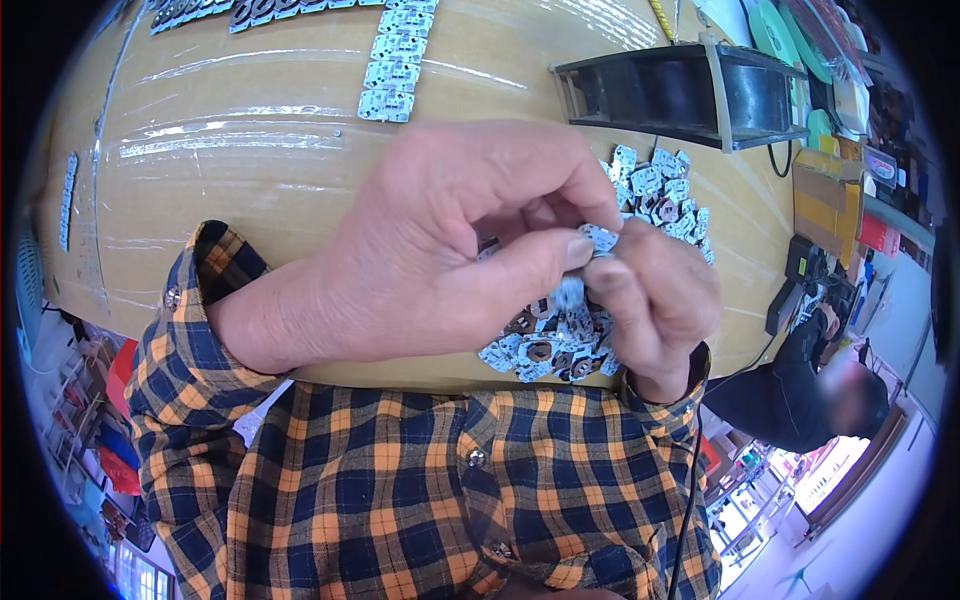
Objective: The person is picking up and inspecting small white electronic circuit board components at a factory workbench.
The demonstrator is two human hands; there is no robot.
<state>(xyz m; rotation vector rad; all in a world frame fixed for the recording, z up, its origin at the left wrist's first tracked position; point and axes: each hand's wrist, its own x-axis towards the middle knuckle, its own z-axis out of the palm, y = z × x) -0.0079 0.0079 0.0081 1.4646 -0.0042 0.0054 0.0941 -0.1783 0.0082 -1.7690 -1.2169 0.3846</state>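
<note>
Over the near side of the table, both my hands come together. My left hand (pixel 430 250) pinches a small pale circuit board (pixel 598 238) between thumb and forefinger. On the other side of the board, my right hand (pixel 660 290) is closed, its thumb and bent fingers against the same board. Just below the fingertips, a blurred pale piece (pixel 568 293) shows; I cannot tell whether it is held. Beneath the hands lies a heap of similar boards (pixel 545 352), some with dark round parts. The left hand hides part of the heap.
A second pile of boards (pixel 670 190) lies beyond my right hand, next to a black fan (pixel 680 97). A column of boards (pixel 390 75) stands at the far middle; a short strip (pixel 68 200) lies left. At right are a cardboard box (pixel 828 208) and another person (pixel 800 395).
</note>
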